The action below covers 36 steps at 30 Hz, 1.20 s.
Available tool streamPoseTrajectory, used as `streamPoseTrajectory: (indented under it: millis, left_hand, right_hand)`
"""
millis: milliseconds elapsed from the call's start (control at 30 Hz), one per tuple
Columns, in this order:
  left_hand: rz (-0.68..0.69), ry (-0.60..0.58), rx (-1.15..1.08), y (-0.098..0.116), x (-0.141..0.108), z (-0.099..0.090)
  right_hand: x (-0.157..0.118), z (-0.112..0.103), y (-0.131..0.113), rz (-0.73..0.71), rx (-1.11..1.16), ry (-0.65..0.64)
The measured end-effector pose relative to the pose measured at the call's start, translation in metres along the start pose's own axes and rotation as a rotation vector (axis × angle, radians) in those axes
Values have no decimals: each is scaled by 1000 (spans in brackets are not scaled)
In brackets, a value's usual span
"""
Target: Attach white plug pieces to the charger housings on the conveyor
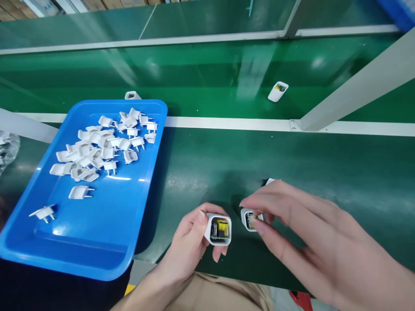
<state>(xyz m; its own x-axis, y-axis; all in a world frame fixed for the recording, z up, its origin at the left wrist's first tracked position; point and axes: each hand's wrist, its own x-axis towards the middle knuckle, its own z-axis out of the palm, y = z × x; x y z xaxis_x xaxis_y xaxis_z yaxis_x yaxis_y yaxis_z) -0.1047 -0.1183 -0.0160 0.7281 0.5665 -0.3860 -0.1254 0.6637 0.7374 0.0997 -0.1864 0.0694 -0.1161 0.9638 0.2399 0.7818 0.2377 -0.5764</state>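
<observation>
My left hand is closed around a white charger housing, its open end facing me. Yellow and dark electronic parts show inside it. To the right, my right hand has thumb and fingertips closed at the open end of a second white charger housing just above or on the green table. The fingers cover part of this housing, so their exact hold is partly hidden. Beyond the right hand's knuckles, a bit of another white piece peeks out.
On the left lies a blue tray with many white plug caps with metal pins. Across the white rail, one housing lies right and another behind the tray. A slanted white post rises at right.
</observation>
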Motion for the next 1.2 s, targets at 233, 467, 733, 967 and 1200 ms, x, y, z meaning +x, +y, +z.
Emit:
streamPoseTrajectory:
  millis: [233,467,733,967,1200]
  left_hand:
    - [-16,-33,-6,0,-1,0]
    - [-48,-48,0,1,-3,0]
    - [-9,-22,209,0,-3,0]
    - [-29,-7,416,6,-9,3]
    - [-86,-26,508,17,-13,12]
  right_hand:
    - [4,1,5,4,134,-36]
    - [5,10,5,187,268,-78]
    - [15,19,2,348,488,-330]
    - [13,32,-1,380,519,-299]
    - [10,24,-2,362,563,-398]
